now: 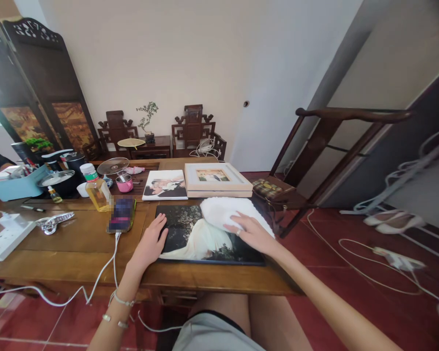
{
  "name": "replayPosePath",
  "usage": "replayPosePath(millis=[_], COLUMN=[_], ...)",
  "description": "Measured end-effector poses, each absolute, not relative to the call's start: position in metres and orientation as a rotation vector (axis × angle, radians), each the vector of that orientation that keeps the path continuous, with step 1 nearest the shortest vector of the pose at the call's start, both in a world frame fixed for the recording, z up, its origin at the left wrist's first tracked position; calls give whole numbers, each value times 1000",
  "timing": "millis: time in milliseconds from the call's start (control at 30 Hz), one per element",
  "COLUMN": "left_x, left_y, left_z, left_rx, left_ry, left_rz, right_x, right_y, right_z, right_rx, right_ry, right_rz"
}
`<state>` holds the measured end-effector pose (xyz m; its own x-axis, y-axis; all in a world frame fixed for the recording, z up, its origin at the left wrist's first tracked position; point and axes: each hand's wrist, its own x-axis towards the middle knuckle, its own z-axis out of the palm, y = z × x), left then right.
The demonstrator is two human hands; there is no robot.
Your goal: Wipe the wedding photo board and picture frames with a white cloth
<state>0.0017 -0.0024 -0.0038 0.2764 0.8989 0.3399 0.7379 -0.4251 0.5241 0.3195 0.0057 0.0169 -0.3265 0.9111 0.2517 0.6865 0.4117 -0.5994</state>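
Note:
A large photo print (215, 246) lies flat on the wooden table in front of me, showing a pale dress against dark foliage. My left hand (153, 237) rests on its left edge with the fingers spread. On the print's upper right part, my right hand (247, 230) presses on a fluffy white cloth (219, 210), fingers over it and a ring on one of them. The cloth spreads past the print's right edge. Behind the print are a smaller photo panel (165, 184) and a framed picture (219, 178) on a box-like base.
Left of the print are a phone (121, 215) on a charging cable, a bottle of yellow liquid (95, 187), a pink cup (124, 184) and a white power strip (9, 236). A wooden chair (314, 146) with a plaid bag (272, 187) stands right. Cables (366, 278) cross the red floor.

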Motion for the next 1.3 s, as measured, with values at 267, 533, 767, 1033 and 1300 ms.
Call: replayPosePath(millis=[267,533,767,1033,1300], left_x=[2,1,-1,0,0], left_y=[-2,-1,1,1,1], left_z=[-5,-6,-7,-11,-10], left_rx=[2313,2311,2314,2296,2303], left_ry=[1510,1503,1491,1508,1509], left_rz=[842,882,896,913,907], right_x=[334,328,315,321,339], right_y=[-91,-30,46,-13,-100], right_z=[16,25,27,16,10], right_rx=[-1405,-1301,-1260,-1326,-1414], right_ry=[-2301,-2226,-2146,-2147,-2249], right_rz=[697,659,585,548,642])
